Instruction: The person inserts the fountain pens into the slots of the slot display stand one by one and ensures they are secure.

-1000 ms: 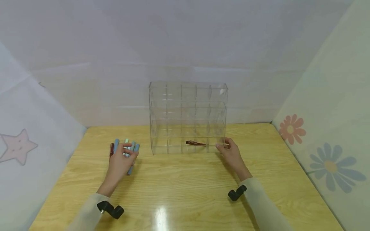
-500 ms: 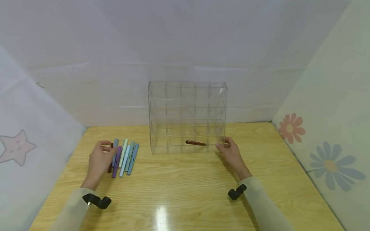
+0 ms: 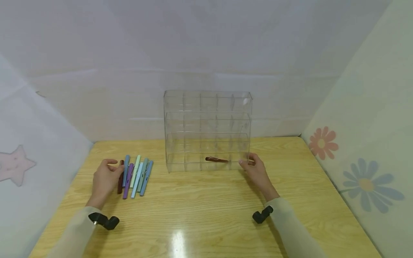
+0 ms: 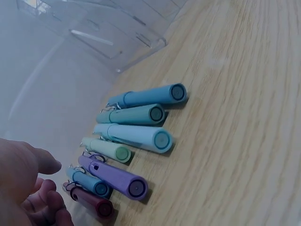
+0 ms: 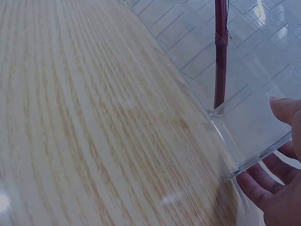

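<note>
- The left hand [image 3: 104, 179] is nearest the dark red pen [image 3: 120, 181]: its fingers are loosely bent, thumb apart, with nothing seen pinched between them.
- That pen lies on the table [image 3: 193, 222] just right of those fingertips, which sit near its far end; whether they touch it, I cannot tell. Its long axis runs nearly straight away from the person, so reaching it seems a short sideways matter for this hand.
- Right of it, six more pens [image 3: 128, 181] lie roughly parallel.
- The right hand [image 3: 257, 175], well apart from them, pinches the lower right corner of the clear rack [image 3: 192, 166].
- In the rack's bottom row, a racked pen [image 3: 216, 159] leans left.
</note>
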`<move>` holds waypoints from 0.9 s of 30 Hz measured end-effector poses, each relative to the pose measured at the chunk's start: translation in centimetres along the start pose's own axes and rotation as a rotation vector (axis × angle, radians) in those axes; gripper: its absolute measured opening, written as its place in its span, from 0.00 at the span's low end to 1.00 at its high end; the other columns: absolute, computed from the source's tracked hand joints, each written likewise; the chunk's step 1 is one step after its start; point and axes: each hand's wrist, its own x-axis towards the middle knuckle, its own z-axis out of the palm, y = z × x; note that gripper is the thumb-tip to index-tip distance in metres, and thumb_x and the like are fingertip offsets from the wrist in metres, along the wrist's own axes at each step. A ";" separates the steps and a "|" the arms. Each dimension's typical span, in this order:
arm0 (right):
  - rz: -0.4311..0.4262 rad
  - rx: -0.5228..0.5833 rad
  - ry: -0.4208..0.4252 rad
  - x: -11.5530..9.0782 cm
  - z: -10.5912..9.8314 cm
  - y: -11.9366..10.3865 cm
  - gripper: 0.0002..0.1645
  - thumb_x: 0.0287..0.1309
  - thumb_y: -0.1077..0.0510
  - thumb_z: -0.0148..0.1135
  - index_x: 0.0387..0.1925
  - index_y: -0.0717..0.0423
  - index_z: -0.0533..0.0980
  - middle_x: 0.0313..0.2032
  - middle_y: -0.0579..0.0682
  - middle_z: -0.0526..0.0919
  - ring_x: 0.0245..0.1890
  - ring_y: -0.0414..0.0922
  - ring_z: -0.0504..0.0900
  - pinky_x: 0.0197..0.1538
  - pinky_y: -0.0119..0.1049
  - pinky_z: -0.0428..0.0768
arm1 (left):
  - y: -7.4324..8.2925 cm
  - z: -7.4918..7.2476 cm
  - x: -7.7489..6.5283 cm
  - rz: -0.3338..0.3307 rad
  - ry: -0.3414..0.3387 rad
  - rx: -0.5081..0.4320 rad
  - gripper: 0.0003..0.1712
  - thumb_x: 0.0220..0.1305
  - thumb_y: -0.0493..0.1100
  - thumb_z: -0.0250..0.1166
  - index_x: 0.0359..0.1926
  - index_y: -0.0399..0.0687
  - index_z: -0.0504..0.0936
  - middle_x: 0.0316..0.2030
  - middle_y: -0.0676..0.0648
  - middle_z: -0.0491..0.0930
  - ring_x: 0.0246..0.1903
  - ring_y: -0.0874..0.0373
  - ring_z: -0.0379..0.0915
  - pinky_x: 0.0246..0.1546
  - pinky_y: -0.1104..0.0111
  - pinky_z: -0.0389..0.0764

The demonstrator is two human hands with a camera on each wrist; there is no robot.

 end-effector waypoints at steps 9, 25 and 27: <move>-0.002 0.000 0.006 -0.1 0.3 -0.2 0.41 0.75 0.41 0.65 0.76 0.58 0.64 0.65 0.62 0.76 0.62 0.56 0.81 0.63 0.51 0.84 | -1.4 -0.1 1.5 -0.016 -0.010 0.059 0.31 0.78 0.55 0.60 0.64 0.32 0.75 0.49 0.29 0.84 0.38 0.45 0.82 0.29 0.66 0.74; -0.011 -0.008 0.010 -0.1 0.2 -0.2 0.42 0.75 0.41 0.64 0.77 0.58 0.64 0.65 0.62 0.77 0.62 0.57 0.82 0.62 0.51 0.85 | -1.7 -0.5 2.7 0.014 -0.092 0.184 0.31 0.78 0.56 0.57 0.60 0.30 0.76 0.52 0.26 0.83 0.43 0.36 0.84 0.33 0.61 0.77; -0.006 -0.007 0.013 0.0 0.2 -0.1 0.41 0.75 0.41 0.64 0.77 0.58 0.63 0.65 0.62 0.77 0.63 0.57 0.82 0.62 0.50 0.85 | -1.7 -0.5 2.7 0.009 -0.105 0.200 0.31 0.78 0.56 0.57 0.60 0.29 0.74 0.51 0.26 0.83 0.41 0.38 0.83 0.31 0.62 0.76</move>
